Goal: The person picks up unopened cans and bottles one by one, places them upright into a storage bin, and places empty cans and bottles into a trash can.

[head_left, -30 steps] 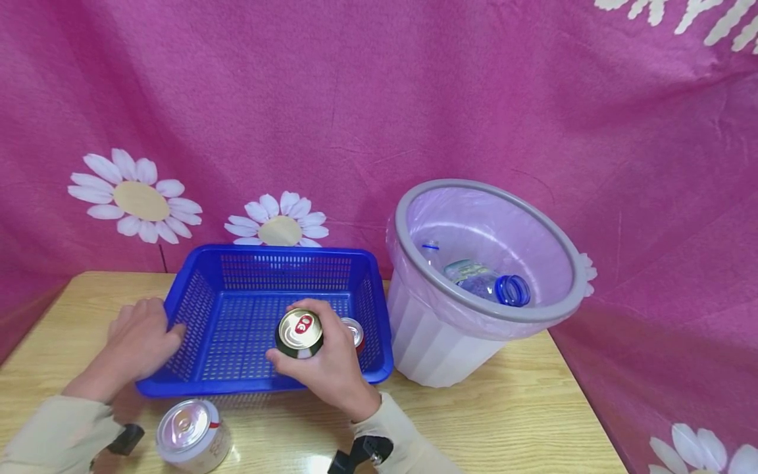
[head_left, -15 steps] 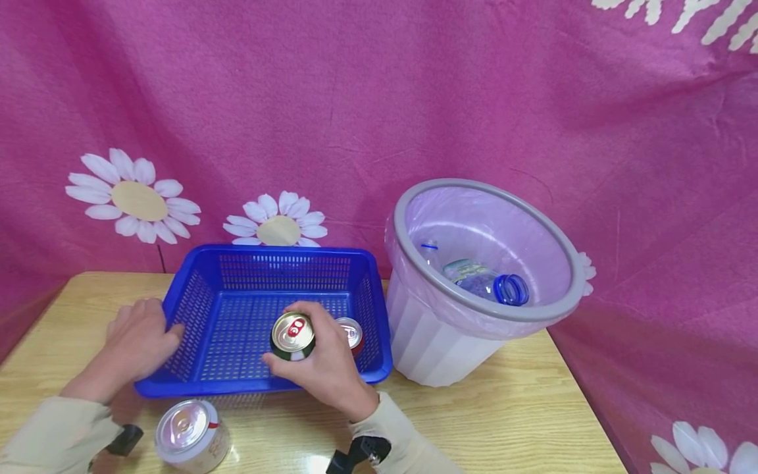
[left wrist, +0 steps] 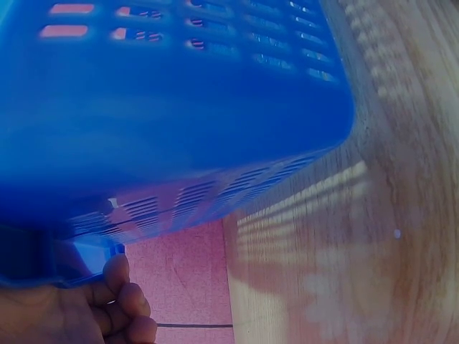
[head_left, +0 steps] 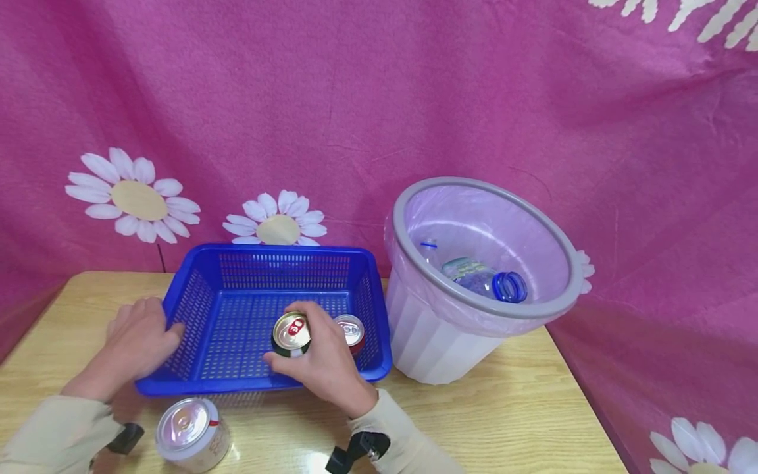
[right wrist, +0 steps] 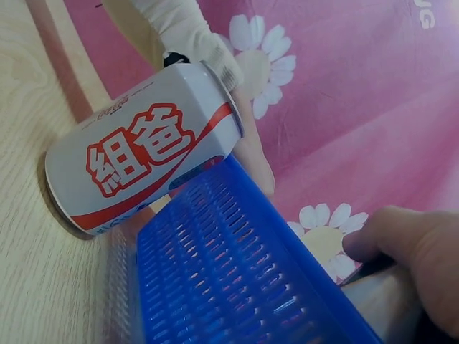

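Note:
My right hand (head_left: 328,362) grips a dark drink can (head_left: 291,331) with a gold lid and red tab, upright inside the blue plastic basket (head_left: 284,249). To its right in the basket stands a red can (head_left: 351,331) with a silver lid, partly behind the hand. My left hand (head_left: 139,339) holds the basket's left rim, thumb over the inner side; the left wrist view shows its fingers (left wrist: 129,301) curled at the rim. A white can (head_left: 192,434) stands upright in front of the basket. Large red characters on this white can (right wrist: 143,150) show in the right wrist view.
Right of the basket stands a white bin (head_left: 441,349) with a grey rim and a clear liner. Plastic bottles (head_left: 474,276) lie inside it. A pink cloth (head_left: 355,118) with daisies hangs behind the wooden table (head_left: 503,421).
My right hand and the dark can have shifted slightly left and settled lower in the basket. The left hand keeps its hold on the rim; the white can has not moved.

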`<state>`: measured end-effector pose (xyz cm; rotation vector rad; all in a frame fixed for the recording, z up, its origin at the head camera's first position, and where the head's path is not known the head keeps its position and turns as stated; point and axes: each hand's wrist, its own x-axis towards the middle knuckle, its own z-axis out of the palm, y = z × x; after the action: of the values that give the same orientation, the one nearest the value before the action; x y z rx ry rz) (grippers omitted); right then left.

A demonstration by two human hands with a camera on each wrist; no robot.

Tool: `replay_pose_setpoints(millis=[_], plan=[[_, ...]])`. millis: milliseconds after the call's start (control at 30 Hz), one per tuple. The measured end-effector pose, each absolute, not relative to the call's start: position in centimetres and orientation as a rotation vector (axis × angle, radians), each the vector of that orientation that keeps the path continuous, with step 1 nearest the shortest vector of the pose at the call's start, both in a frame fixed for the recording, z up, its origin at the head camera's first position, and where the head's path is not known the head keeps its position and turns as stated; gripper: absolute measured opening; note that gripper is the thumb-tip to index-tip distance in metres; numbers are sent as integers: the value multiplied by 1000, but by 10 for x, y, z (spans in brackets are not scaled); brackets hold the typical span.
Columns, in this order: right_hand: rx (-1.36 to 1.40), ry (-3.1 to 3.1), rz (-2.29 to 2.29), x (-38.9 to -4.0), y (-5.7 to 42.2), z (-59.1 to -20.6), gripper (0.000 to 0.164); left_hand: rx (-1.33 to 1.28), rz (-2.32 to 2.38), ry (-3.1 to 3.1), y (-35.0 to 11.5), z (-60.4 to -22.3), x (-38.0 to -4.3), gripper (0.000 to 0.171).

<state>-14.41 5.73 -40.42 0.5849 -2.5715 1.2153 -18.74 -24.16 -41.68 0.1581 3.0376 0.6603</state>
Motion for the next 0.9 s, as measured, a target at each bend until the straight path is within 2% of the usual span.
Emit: replay_pose_setpoints(millis=[900], plan=[[606, -2708, 859, -145, 51, -404, 62, 175, 671, 3048, -242, -420, -187, 43]])
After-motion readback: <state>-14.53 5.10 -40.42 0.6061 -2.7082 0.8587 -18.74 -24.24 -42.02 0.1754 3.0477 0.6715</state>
